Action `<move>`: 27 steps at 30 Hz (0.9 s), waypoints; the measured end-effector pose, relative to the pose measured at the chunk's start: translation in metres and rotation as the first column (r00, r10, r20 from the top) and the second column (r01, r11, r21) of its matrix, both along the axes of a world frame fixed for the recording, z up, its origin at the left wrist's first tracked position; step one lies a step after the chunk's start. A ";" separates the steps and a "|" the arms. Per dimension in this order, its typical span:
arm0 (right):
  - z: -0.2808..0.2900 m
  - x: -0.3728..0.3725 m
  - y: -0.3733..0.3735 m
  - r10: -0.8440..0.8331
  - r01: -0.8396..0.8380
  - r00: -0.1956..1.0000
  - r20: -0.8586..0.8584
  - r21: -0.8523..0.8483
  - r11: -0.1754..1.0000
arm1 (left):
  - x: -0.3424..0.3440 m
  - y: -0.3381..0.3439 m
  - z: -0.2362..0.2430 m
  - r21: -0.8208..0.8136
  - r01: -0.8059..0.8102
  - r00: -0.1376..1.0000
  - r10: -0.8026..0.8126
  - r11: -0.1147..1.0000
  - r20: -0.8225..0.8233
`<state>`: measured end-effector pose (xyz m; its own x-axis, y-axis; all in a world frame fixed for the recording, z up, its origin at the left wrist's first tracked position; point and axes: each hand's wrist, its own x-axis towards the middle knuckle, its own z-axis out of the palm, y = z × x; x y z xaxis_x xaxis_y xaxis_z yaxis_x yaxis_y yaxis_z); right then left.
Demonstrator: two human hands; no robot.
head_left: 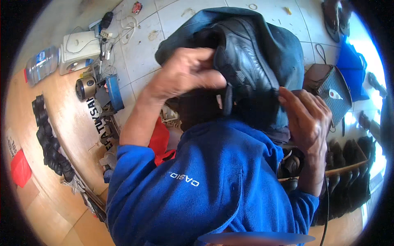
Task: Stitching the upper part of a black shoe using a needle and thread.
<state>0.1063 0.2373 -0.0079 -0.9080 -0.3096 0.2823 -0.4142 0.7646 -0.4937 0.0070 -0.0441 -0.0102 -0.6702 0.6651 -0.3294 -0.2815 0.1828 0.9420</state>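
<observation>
Two bare hands hold a black leather shoe (246, 61) up close to the camera, above the person's lap and in front of a blue fleece top (213, 184) that fills the lower middle of the view. Left hand (186, 74) is closed on the near side of the shoe, its fingers curled over the edge and tucked into the dark opening. Right hand (308, 117) is at the shoe's right edge, fingers bent and fingertips pressing on the leather, so it grips the shoe only lightly. Behind the shoe lies dark blue cloth (287, 45), which looks like trousers over a raised knee. Beyond it is a pale tiled floor (180, 16) strewn with small scraps and a loose white cable (127, 26). To the left, a curved wooden counter (61, 119) carries a row of black rubber heel pieces (49, 139) and a red object (19, 168) near its outer edge. A clear plastic water bottle (41, 63) lies at the far end, beside a white box-shaped device (80, 51) and a small round metal machine (85, 88). On the right, a wooden rack holds dark shoes (349, 172), with a brown bag (332, 88) on the floor above it.
</observation>
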 end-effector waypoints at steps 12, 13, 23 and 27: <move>-0.007 0.013 0.012 -0.182 0.185 0.980 0.085 -0.036 0.982 | 0.036 -0.258 -0.018 -0.626 -0.632 0.698 0.686 0.457 -0.204; -0.007 0.012 0.011 -0.193 0.194 0.977 0.088 -0.014 0.981 | 0.039 -0.244 -0.028 -0.809 -0.550 0.812 0.356 0.204 -0.462; -0.007 0.011 0.005 -0.276 0.285 0.942 0.191 -0.019 0.958 | 0.031 -0.030 0.014 -0.189 -0.146 0.810 0.007 0.971 -0.587; -0.007 0.015 0.003 -0.305 0.313 0.936 0.178 -0.016 0.950 | 0.014 -0.071 0.008 -0.405 0.049 0.946 -0.173 0.913 -0.274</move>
<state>0.1214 0.2406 -0.0147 -0.9926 0.0029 0.1212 -0.0674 0.8177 -0.5717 0.0211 -0.1150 -0.0018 -0.7068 0.6014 -0.3726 0.0445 0.5634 0.8250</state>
